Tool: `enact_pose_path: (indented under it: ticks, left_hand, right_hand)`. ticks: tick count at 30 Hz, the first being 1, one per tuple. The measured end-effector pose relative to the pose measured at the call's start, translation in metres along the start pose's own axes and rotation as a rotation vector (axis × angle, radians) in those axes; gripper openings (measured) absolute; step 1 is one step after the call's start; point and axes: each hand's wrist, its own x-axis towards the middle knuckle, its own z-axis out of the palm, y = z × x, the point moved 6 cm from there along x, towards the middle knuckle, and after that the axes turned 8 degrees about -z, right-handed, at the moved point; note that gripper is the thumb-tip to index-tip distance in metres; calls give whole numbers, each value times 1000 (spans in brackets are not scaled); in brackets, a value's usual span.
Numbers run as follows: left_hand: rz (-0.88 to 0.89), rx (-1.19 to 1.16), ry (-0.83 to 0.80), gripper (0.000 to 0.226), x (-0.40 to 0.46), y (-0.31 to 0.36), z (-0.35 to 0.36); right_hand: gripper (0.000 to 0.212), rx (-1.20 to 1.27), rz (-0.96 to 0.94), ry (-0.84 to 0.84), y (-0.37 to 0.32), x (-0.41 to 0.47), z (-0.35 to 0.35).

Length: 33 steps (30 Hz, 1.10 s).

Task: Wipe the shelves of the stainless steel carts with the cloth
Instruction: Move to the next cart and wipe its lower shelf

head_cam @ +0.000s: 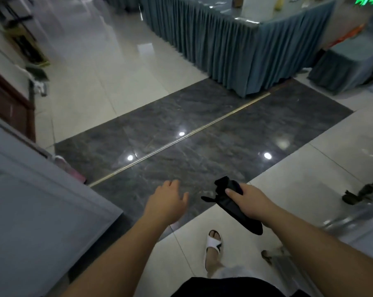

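right hand (248,199) grips cloth (230,201) | left hand (167,199) free | cart (352,219) right

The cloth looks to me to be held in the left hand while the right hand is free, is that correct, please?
Not quite: the head view shows the cloth held in the right hand, while the left hand is free, its fingers relaxed and holding nothing.
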Motion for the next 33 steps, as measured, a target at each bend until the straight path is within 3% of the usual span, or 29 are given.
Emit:
enact_pose_path:
  ticks: [9,17,26,33]
  left_hand:
    - [75,97,-62,46,165,102,-53]
    - [279,226,-171,51,317,226,-57]
    - [664,425,-305,60,464,413,-60]
    - [994,595,-380,61,472,569,-24]
  right_hand:
    - [27,-84,80,-1,35,136,-105]
    - [28,-97,297,80,98,206,-192]
    - [32,9,649,302,158,251,-284]
    - [21,264,906,512,213,213,-313]
